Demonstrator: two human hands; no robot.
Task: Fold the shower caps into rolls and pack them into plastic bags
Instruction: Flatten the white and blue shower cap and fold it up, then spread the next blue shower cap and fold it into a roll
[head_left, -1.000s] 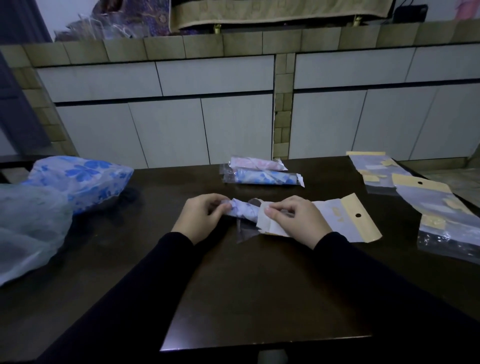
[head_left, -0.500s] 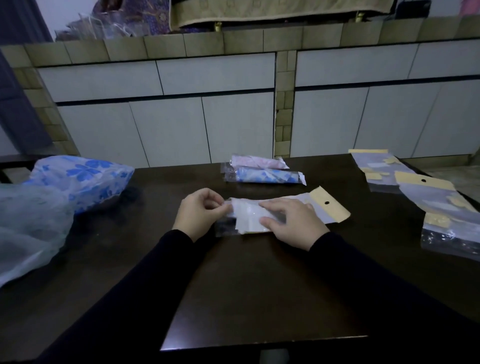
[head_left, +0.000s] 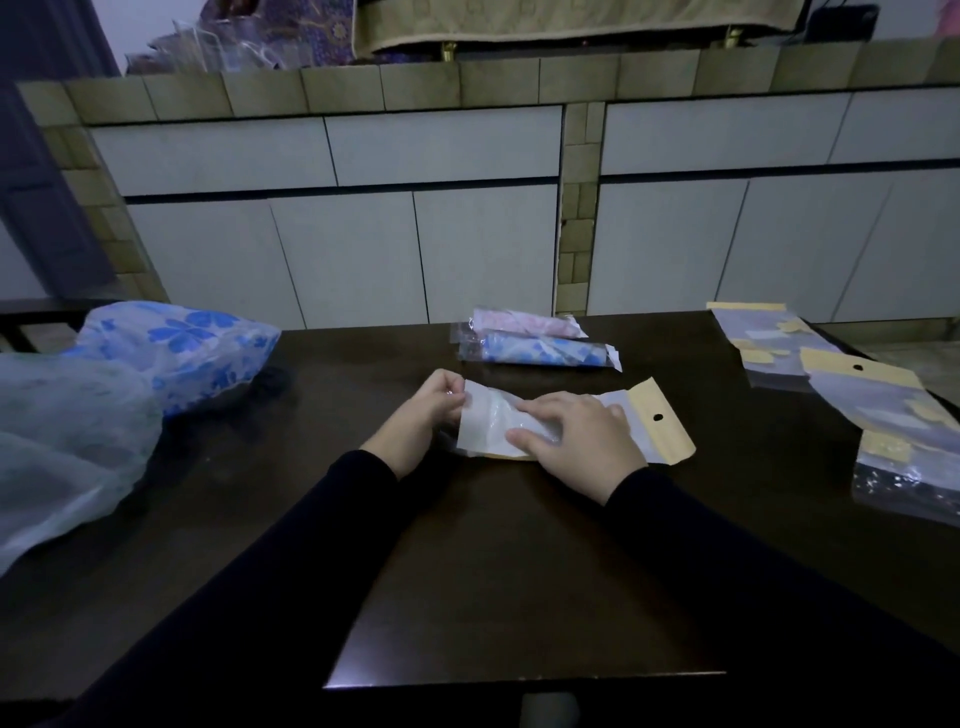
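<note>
Head view: plastic bag flat on dark table, pinned under the straight fingers of the right hand; its left end pinched by the left hand. Packed rolls just behind, empty bags well right, loose shower caps far left, bare tabletop toward the near edge. Pale cabinets beyond, dimly lit.

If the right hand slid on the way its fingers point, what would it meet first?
Probably the left hand. The right hand lies flat on the plastic bag, fingers aimed left along it toward where the left hand pinches the bag's end.
</note>
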